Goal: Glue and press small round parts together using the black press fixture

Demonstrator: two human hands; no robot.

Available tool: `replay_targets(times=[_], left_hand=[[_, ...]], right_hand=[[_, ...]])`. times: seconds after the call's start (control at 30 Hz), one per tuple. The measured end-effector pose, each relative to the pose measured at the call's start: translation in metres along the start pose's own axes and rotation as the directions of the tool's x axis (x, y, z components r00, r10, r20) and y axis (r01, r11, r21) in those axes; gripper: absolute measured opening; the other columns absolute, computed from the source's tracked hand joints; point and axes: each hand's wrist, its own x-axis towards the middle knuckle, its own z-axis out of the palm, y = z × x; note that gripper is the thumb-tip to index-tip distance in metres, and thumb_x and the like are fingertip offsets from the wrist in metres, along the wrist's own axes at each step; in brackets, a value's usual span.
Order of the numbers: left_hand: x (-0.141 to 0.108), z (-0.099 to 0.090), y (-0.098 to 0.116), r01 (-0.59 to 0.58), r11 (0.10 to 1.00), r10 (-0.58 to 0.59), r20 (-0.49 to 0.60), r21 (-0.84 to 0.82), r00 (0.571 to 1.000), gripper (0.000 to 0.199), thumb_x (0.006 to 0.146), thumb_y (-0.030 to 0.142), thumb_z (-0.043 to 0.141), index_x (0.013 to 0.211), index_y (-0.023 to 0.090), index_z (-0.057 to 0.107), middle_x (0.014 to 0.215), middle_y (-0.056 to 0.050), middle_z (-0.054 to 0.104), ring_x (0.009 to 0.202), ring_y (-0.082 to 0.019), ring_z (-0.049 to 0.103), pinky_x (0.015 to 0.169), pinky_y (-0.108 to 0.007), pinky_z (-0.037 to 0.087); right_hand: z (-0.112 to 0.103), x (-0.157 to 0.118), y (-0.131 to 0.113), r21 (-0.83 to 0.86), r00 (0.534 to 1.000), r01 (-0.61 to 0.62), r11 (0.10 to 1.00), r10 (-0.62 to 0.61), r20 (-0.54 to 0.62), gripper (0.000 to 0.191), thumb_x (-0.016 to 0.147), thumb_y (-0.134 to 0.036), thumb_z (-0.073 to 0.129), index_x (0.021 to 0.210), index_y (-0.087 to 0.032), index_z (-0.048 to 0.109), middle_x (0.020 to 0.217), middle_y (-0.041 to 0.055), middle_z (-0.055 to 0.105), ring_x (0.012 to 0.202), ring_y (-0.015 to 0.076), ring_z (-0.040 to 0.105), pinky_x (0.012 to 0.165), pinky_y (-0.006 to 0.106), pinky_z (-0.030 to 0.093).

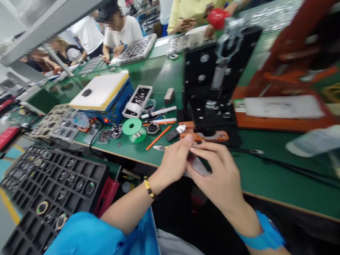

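My left hand (pixel 172 162) and my right hand (pixel 217 176) meet above the front edge of the green workbench (pixel 278 180). Their fingertips pinch a small translucent piece (pixel 198 166), partly hidden by my fingers, so its exact shape cannot be made out. Just beyond my fingers lies an orange jig plate (pixel 204 134) at the foot of a black bench press (pixel 214 78). An orange-handled tool (pixel 158 137) and a green tape roll (pixel 133 129) rest on the bench to the left of my left hand.
A black compartment tray (pixel 52 186) holding round parts sits below the bench at left. A blue heating unit with a white top (pixel 104 92) stands on the bench. An orange-framed fixture (pixel 283 111) is at right. Co-workers sit along the bench's far end.
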Motion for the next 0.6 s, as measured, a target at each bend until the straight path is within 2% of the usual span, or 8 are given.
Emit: replay_targets(times=[0.1,0.17,0.23,0.33,0.4,0.6], left_hand=[[0.006,-0.008,-0.007,0.049,0.984,-0.025,0.144,-0.168,0.989,0.064,0.102,0.072,0.042,0.08,0.017,0.066,0.07,-0.004,0.063,0.059,-0.015,0.053,0.057,-0.028,0.045],[0.011,-0.014,-0.012,0.101,0.96,-0.026,0.275,-0.262,0.961,0.063,0.1,0.074,0.045,0.084,0.017,0.067,0.067,-0.004,0.062,0.052,-0.014,0.05,0.049,-0.027,0.04],[0.013,-0.019,-0.014,0.128,0.939,-0.012,0.342,-0.32,0.94,0.058,0.098,0.072,0.053,0.094,0.016,0.07,0.074,-0.006,0.067,0.057,-0.016,0.057,0.051,-0.027,0.045],[0.012,-0.023,-0.013,0.105,0.934,0.023,0.353,-0.34,0.935,0.055,0.097,0.065,0.06,0.122,0.016,0.068,0.088,-0.009,0.073,0.068,-0.019,0.066,0.06,-0.029,0.054],[0.009,-0.025,-0.011,0.081,0.938,0.046,0.352,-0.338,0.935,0.055,0.097,0.058,0.065,0.133,0.017,0.063,0.092,-0.009,0.075,0.072,-0.02,0.069,0.065,-0.03,0.057],[0.005,-0.027,-0.009,0.077,0.934,0.082,0.419,-0.35,0.904,0.052,0.091,0.042,0.079,0.132,0.016,0.061,0.1,-0.011,0.077,0.081,-0.02,0.073,0.073,-0.027,0.06]], right_hand=[[-0.007,0.003,0.0,0.108,0.991,-0.129,0.986,0.127,0.029,0.036,0.087,-0.02,0.081,0.119,-0.023,0.064,0.116,0.0096,0.068,0.11,0.0262,0.068,0.096,0.043,0.06],[-0.011,0.004,0.002,0.196,0.976,-0.22,0.956,0.214,0.051,0.039,0.086,-0.025,0.084,0.12,-0.025,0.064,0.117,0.0085,0.069,0.112,0.026,0.068,0.098,0.044,0.06],[-0.013,0.005,0.004,0.266,0.957,-0.29,0.919,0.279,0.078,0.038,0.086,-0.029,0.084,0.119,-0.026,0.065,0.119,0.0078,0.069,0.113,0.0263,0.068,0.099,0.045,0.059],[-0.016,0.006,0.007,0.309,0.939,-0.343,0.887,0.326,0.105,0.036,0.087,-0.028,0.083,0.119,-0.028,0.066,0.121,0.0067,0.069,0.116,0.0262,0.068,0.102,0.046,0.058],[-0.018,0.007,0.007,0.315,0.937,-0.348,0.883,0.327,0.12,0.035,0.087,-0.026,0.082,0.118,-0.028,0.066,0.121,0.0063,0.069,0.117,0.0259,0.068,0.102,0.046,0.058],[-0.025,0.007,0.007,0.305,0.948,-0.312,0.9,0.273,0.162,0.032,0.088,-0.027,0.081,0.117,-0.027,0.066,0.121,0.0065,0.069,0.115,0.0245,0.068,0.101,0.044,0.058]])
